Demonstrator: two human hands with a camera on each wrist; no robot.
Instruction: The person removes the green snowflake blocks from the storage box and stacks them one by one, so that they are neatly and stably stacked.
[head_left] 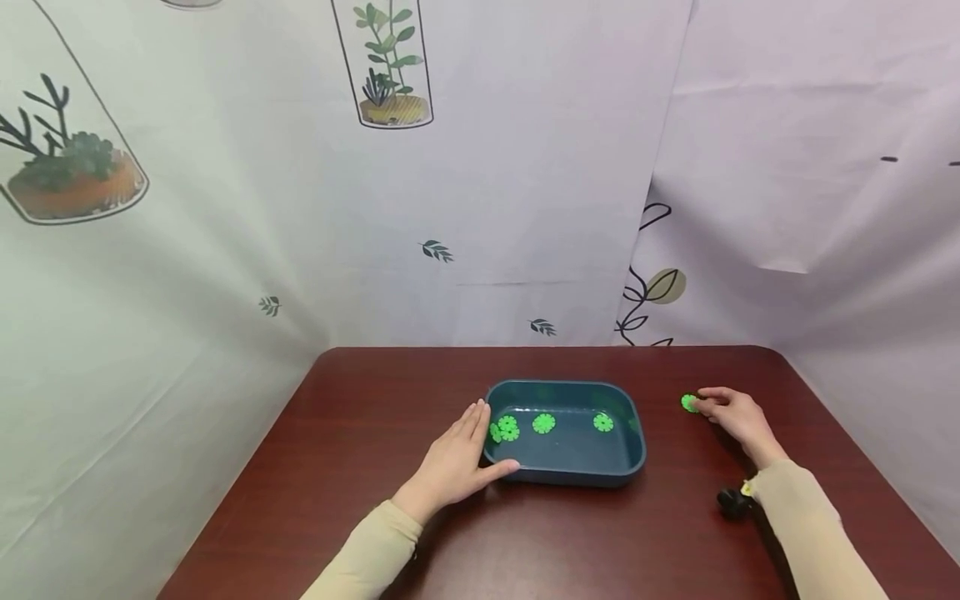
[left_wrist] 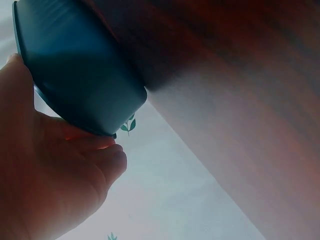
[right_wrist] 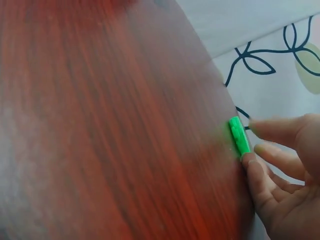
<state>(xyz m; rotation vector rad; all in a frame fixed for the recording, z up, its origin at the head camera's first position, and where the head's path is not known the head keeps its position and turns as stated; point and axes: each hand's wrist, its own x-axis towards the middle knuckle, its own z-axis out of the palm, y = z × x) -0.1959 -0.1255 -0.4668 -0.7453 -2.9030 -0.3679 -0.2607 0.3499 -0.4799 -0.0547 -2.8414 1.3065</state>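
Note:
A dark blue rectangular tub (head_left: 566, 477) stands mid-table with several green notched plastic discs (head_left: 543, 423) in it, some of them bunched at its left end. My left hand (head_left: 457, 458) rests at the tub's near left corner, fingers straight along the left rim and thumb over the front rim. In the left wrist view the tub's outer wall (left_wrist: 80, 65) rises beside that hand. Right of the tub, my right hand (head_left: 738, 421) pinches one green notched disc (head_left: 687, 403) between thumb and fingers. The right wrist view shows this disc (right_wrist: 239, 136) nearly edge-on, close over the tabletop.
The reddish-brown wooden table (head_left: 375, 392) has rounded far corners. A pale curtain (head_left: 487, 208) printed with plants hangs behind it and at both sides. A small black object (head_left: 733, 502) sits by the right sleeve cuff.

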